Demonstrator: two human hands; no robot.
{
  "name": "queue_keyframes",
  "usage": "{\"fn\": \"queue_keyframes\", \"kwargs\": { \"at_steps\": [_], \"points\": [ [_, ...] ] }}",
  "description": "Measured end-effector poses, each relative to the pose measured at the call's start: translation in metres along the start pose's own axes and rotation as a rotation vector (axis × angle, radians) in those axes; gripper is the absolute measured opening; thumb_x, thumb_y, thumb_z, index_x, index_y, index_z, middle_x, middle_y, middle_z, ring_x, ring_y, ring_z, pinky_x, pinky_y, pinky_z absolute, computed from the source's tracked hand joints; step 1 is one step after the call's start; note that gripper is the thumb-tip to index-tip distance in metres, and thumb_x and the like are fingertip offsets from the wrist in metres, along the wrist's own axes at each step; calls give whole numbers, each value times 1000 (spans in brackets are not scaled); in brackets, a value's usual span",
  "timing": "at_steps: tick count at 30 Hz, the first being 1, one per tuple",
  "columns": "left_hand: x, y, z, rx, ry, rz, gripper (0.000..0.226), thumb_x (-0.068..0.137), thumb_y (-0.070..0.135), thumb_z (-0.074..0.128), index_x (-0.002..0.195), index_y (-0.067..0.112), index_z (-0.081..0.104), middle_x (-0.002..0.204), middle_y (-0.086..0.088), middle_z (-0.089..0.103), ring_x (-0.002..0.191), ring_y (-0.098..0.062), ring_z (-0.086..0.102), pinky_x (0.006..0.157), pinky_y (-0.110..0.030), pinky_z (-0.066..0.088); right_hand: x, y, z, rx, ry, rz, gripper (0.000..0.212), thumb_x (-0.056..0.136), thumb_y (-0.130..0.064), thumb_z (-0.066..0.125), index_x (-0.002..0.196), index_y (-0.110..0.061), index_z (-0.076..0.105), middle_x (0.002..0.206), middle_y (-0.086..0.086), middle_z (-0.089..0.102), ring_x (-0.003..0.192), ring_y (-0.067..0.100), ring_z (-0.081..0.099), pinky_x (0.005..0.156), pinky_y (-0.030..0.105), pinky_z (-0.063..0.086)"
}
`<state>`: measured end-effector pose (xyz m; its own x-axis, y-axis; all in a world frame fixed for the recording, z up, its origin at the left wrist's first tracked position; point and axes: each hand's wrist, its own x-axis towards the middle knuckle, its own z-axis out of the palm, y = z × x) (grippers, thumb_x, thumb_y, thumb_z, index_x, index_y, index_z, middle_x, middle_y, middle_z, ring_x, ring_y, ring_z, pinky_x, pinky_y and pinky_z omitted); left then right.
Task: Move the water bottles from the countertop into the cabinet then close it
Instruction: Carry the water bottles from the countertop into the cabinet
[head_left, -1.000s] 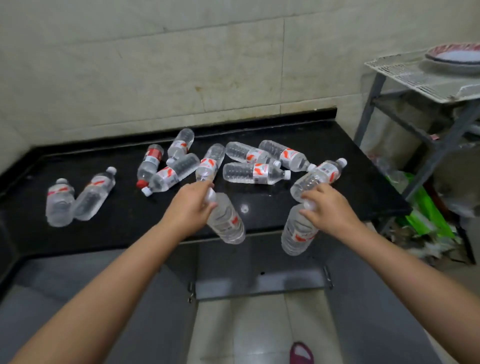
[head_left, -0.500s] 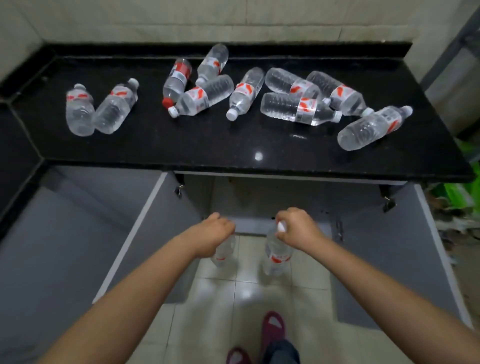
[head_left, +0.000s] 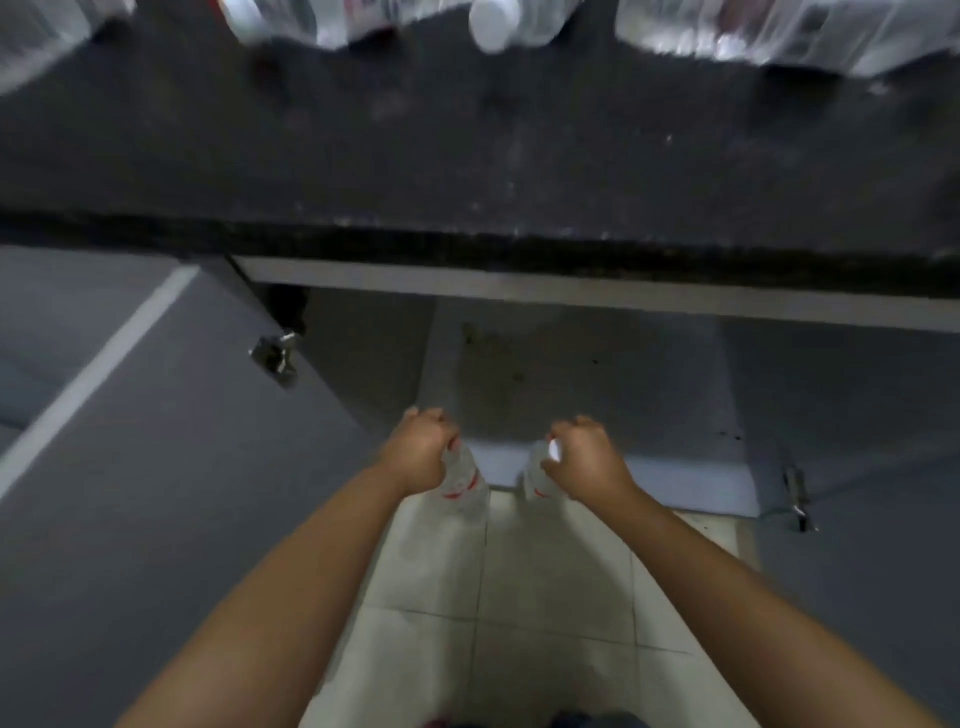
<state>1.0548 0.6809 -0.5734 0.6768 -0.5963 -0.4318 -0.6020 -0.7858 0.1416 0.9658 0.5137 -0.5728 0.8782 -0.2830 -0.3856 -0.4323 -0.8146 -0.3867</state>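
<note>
Before the open grey cabinet, below the black stone counter, the left hand and right hand each curl fingers around a clear plastic water bottle's neck, left bottle and right bottle; red label marks are unreadable.

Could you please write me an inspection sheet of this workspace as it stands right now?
Surface: black countertop, front part bare, image blurred.
Job's things: several bottles on the countertop at its far side, cut by the frame; cabinet below, both doors swung open, floor bare where visible.
Clutter: nothing seen.
Grippers: left hand grips the left bottle by its top; right hand grips the right bottle by its neck; both hang at the cabinet's front edge.
Cables: nothing seen.
Surroundings: pale tiled floor; door hinges.
</note>
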Motion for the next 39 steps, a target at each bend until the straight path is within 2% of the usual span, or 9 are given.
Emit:
{"fn": "queue_keyframes", "kwargs": {
  "at_steps": [7,12,18,21,24,26,30,34,39],
  "points": [
    [95,-55,98,8,111,-12,34,78,0,53,110,9,60,121,-14,54,116,-31,50,95,-28,36,103,28,109,-15,89,-117,31,85,-9,60,115,-4,62,120,20,58,110,32,57,88,28,46],
    [121,-74,128,33,148,27,36,80,-5,49,112,7,61,125,-12,53,119,-29,44,97,-28,35,137,20,133,-8,154,-176,30,86,-12,59,115,-4,62,121,21,59,111,35,56,90,30,46],
    [122,-89,133,-95,173,-40,52,86,9,57,136,9,43,143,-15,39,131,-34,41,108,-32,36,140,16,144,-149,70,-232,49,86,-2,58,132,-9,44,130,19,51,120,35,49,98,37,44],
    [124,-88,130,-173,231,-163,41,91,16,56,130,6,46,129,-20,56,120,-36,54,95,-36,46,150,12,141,-138,92,-215,40,84,-5,61,123,-7,53,127,18,57,116,32,55,94,34,47],
    [130,-89,123,-171,245,-172,27,92,13,55,117,3,52,122,-21,60,114,-37,58,90,-37,48,166,1,136,-141,104,-180,34,85,-13,62,118,-7,56,127,17,58,116,32,55,93,32,46],
    [137,-93,118,-178,254,-184,24,92,7,52,116,1,53,124,-22,57,116,-36,56,94,-35,46,179,-10,134,-151,108,-152,37,87,-18,63,121,-8,54,130,16,56,118,32,54,94,32,46],
    [153,-97,107,-123,217,-208,38,96,2,43,134,-1,39,137,-24,45,129,-36,46,108,-38,37,200,-32,140,-118,130,-154,38,88,-18,62,123,-8,52,134,17,52,122,32,51,99,34,45],
    [166,-101,97,-48,262,-246,39,98,1,38,137,-2,36,144,-22,42,135,-33,41,112,-33,31,216,-46,142,-69,170,-197,36,88,-12,59,123,-3,53,133,21,54,123,32,52,99,31,43],
    [177,-113,99,-75,290,-328,42,96,4,45,136,-1,36,144,-21,42,135,-31,40,112,-32,32,227,-57,145,-46,176,-262,39,89,-8,56,127,0,49,131,23,53,122,34,51,96,31,42]
  ]
}}
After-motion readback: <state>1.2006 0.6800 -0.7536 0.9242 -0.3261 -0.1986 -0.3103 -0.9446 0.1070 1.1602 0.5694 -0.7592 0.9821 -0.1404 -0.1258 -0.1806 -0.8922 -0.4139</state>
